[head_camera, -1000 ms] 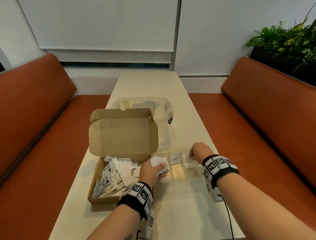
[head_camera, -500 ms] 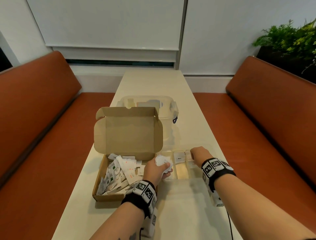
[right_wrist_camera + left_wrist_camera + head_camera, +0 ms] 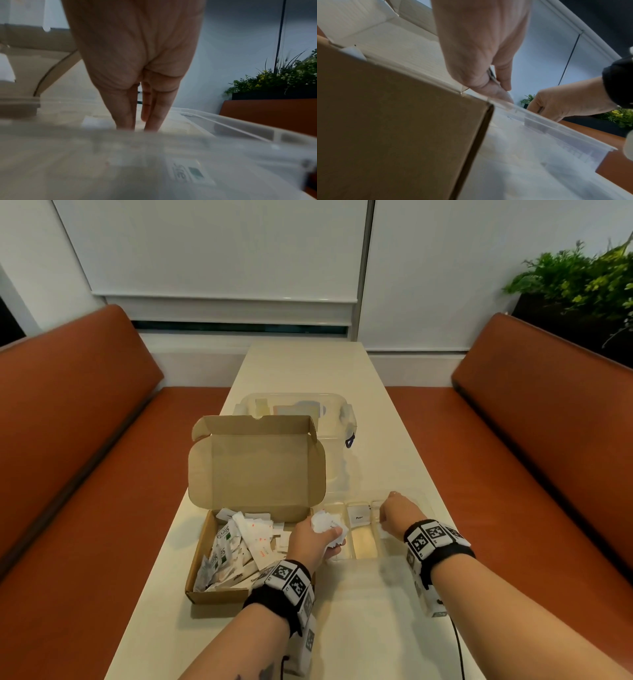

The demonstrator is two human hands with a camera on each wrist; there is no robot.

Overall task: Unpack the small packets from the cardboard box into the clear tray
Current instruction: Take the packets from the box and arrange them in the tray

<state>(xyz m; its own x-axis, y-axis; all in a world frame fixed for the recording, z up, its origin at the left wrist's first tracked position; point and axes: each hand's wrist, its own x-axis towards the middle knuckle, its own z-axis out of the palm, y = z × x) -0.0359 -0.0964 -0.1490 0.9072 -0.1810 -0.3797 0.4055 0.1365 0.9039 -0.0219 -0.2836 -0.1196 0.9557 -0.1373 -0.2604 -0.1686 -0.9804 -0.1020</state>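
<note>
The left hand (image 3: 310,542) clutches a bunch of small white paper packets (image 3: 325,523) at the brown cardboard box's (image 3: 219,570) three-o'clock edge, feeding the clear plastic tray (image 3: 363,546); the right hand (image 3: 397,513), fingers straight, settles packets inside.

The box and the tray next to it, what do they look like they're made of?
Box: plain brown cardboard, matte, with folded flaps and a creased lid. Tray: likely clear moulded plastic, slightly glossy; the table shows through its walls and dividers.

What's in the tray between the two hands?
In the head view, between the left hand and right hand, the clear tray shows a white Pepper packet and an empty compartment.
</note>
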